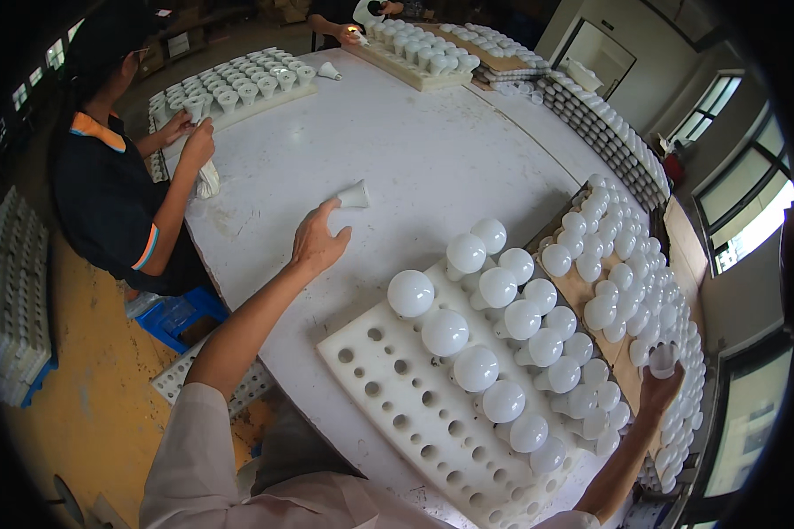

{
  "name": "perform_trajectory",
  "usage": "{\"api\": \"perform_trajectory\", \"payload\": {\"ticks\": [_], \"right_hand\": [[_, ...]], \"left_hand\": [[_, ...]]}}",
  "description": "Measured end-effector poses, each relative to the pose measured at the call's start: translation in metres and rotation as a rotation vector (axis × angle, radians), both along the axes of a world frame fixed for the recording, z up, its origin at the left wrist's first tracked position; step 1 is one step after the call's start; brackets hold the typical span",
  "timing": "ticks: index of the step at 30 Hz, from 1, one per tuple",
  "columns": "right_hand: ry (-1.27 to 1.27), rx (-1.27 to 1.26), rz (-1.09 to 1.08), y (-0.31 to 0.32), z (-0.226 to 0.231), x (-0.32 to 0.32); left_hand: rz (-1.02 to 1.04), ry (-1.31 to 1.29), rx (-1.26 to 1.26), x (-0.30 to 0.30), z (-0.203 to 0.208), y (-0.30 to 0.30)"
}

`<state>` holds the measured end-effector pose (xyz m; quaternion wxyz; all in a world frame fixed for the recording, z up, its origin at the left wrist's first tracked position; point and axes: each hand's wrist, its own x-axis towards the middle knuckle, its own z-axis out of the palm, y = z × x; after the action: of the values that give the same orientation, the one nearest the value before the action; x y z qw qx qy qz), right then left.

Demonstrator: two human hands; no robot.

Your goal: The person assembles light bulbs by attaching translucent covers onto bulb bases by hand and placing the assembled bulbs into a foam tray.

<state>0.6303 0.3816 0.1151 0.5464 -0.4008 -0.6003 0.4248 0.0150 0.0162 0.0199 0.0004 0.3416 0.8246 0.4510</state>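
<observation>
My left hand [319,242] reaches over the white table with thumb and fingers spread. Its fingertips touch the narrow end of a white cone-shaped bulb housing [355,195], which lies tipped on its side; the thumb stands clear of it. At the far right my right hand [662,388] is closed around a translucent, cup-like bulb cover [663,360], above rows of white round bulbs. Between my arms a white foam tray [384,361] with round holes carries several bulbs [475,368] on its right part. Its left rows of holes hold nothing.
Left, a co-worker [106,176] handles a housing beside a tray of housings [238,93]. Another person's hand [348,35] is at a far bulb tray [419,78]. Stacked bulbs [604,132] line the right edge. A blue crate [181,317] stands below the table, left.
</observation>
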Motion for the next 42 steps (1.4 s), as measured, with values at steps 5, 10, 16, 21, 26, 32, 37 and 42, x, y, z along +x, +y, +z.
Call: {"api": "perform_trajectory", "payload": {"ticks": [5,10,16,21,26,32,37,42], "right_hand": [[0.264,-0.184,0.319,-0.193,0.023,-0.013],[0.199,-0.233,0.135,-0.297,0.010,-0.022],[0.090,-0.191,0.208,-0.350,0.007,-0.057],[0.164,-0.205,0.596,-0.349,-0.015,-0.103],[0.164,-0.284,0.854,-0.352,-0.046,-0.133],[0.102,-0.341,0.978,-0.353,-0.060,-0.147],[-0.137,-0.247,0.938,-0.358,-0.069,-0.148],[-0.380,-0.088,0.849,-0.358,-0.071,-0.142]], "left_hand": [[0.043,0.157,-0.460,-0.102,-0.054,0.066],[0.120,0.044,-0.324,-0.142,-0.091,0.084],[-0.010,-0.040,-0.171,-0.099,-0.090,0.065],[-0.420,-0.923,0.631,-0.004,-0.046,-0.042],[-0.638,-1.058,0.608,0.099,-0.018,-0.133],[-0.989,-0.906,0.223,0.195,0.007,-0.143],[-1.100,-0.614,-0.116,0.230,0.013,-0.110],[-1.142,-0.513,-0.232,0.238,0.008,-0.092]]}}
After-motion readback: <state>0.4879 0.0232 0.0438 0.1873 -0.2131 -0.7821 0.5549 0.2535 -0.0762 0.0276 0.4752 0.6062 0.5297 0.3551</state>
